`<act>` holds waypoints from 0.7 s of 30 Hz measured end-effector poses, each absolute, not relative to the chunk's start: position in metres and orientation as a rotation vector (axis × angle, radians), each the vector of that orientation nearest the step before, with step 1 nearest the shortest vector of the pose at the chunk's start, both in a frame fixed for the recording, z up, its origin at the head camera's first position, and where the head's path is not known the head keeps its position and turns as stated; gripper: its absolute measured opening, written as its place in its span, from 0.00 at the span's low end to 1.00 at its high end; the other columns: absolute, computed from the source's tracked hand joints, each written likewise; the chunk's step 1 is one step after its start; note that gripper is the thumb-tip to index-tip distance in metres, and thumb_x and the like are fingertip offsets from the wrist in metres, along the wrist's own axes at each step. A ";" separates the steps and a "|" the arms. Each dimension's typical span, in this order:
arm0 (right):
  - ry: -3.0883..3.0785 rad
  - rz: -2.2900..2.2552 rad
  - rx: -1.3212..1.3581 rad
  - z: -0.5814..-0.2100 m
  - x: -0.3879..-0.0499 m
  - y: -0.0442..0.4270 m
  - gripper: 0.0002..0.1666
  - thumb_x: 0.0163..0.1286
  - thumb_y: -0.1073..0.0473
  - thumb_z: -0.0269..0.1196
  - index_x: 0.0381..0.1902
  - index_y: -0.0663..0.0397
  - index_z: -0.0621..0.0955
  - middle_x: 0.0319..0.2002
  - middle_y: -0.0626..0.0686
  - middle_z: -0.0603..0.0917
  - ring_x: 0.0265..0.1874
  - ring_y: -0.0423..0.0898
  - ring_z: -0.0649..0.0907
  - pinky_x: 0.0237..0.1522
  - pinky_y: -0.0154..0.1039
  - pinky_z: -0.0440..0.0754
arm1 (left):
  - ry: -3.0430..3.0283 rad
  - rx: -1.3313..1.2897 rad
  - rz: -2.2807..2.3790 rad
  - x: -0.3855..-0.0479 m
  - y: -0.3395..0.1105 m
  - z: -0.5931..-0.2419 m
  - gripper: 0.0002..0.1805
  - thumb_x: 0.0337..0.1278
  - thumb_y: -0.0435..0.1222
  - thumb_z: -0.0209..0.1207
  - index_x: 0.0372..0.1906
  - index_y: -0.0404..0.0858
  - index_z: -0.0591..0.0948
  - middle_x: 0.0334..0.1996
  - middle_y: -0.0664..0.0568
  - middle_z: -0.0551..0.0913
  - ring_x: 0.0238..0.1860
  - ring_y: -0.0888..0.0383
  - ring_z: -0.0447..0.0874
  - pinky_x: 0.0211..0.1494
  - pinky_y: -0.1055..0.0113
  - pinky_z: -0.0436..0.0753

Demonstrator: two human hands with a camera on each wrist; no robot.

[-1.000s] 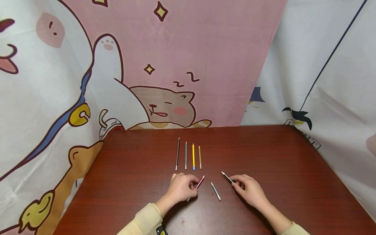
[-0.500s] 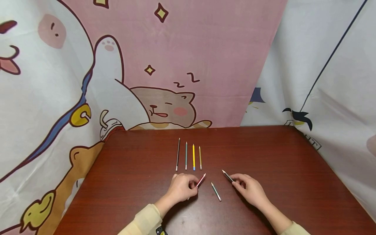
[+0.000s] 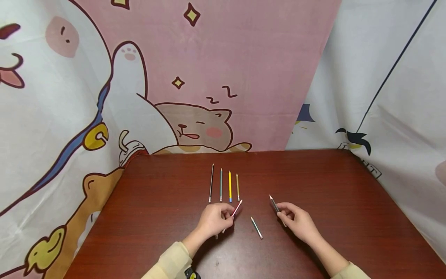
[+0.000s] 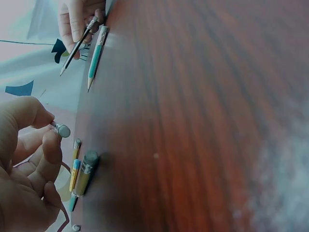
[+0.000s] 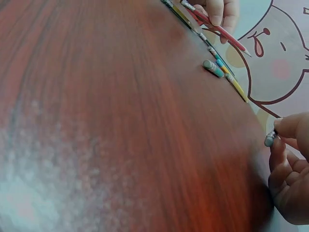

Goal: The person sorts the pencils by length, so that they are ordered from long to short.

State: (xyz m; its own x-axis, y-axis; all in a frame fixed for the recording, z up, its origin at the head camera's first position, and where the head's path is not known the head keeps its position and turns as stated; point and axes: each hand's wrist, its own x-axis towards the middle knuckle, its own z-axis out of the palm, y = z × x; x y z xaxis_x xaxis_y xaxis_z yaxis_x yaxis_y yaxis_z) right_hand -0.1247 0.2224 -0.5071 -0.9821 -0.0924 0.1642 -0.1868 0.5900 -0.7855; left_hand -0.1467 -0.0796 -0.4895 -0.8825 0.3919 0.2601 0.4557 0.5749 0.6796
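Note:
In the head view, my left hand [image 3: 215, 221] pinches a red pencil [image 3: 237, 208] between thumb and fingers, its tip pointing forward and right. Beneath that hand another pencil [image 4: 86, 174] lies on the table, mostly hidden in the head view. My right hand [image 3: 299, 221] pinches a black pencil [image 3: 274, 203], tip forward and left; both held pencils look raised off the table. A short green pencil [image 3: 256, 228] lies between the hands. Farther back, a black pencil [image 3: 211, 183], a teal pencil [image 3: 221, 186], a yellow pencil [image 3: 230, 186] and a gold-brown pencil [image 3: 237, 187] lie side by side.
The dark red-brown wooden table [image 3: 313, 174] extends under both hands. Behind it hangs a pink and white cartoon cloth [image 3: 271, 77], meeting the back and side edges. A yellowish sleeve [image 3: 170, 259] and a dark wrist strap [image 3: 191, 272] show on the left arm.
My left hand has lifted slightly forward with the red pencil, exposing the end of the pencil below. My right hand has moved right and forward with the black pencil, which now points more steeply forward.

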 end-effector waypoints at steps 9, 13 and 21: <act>-2.672 1.404 0.192 -0.509 -0.128 0.218 0.14 0.64 0.65 0.68 0.48 0.56 0.83 0.27 0.45 0.80 0.21 0.36 0.76 0.24 0.33 0.73 | -2.713 -0.641 -1.308 -0.149 -0.075 -0.489 0.08 0.44 0.31 0.66 0.34 0.39 0.87 0.20 0.64 0.79 0.21 0.73 0.75 0.29 0.74 0.74; -2.661 1.437 0.181 -0.508 -0.131 0.213 0.14 0.63 0.66 0.68 0.48 0.58 0.83 0.27 0.46 0.80 0.21 0.36 0.77 0.24 0.33 0.74 | -2.726 -0.577 -1.352 -0.149 -0.069 -0.489 0.08 0.46 0.32 0.66 0.36 0.39 0.87 0.21 0.63 0.81 0.21 0.72 0.76 0.29 0.74 0.75; -2.623 1.512 0.139 -0.507 -0.136 0.203 0.13 0.64 0.66 0.68 0.47 0.58 0.83 0.27 0.47 0.80 0.22 0.36 0.77 0.25 0.32 0.75 | -2.675 -0.482 -1.366 -0.156 -0.057 -0.490 0.09 0.47 0.34 0.66 0.37 0.39 0.87 0.20 0.63 0.81 0.22 0.70 0.77 0.30 0.72 0.75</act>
State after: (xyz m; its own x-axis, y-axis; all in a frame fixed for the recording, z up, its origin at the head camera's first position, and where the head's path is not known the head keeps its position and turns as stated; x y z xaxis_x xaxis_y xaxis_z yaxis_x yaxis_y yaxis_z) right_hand -0.1357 0.2035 -0.5065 -0.9897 -0.0241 0.1409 -0.1340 0.4997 -0.8558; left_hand -0.1557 -0.0573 -0.4903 -0.9450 0.2335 0.2292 0.3226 0.5474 0.7722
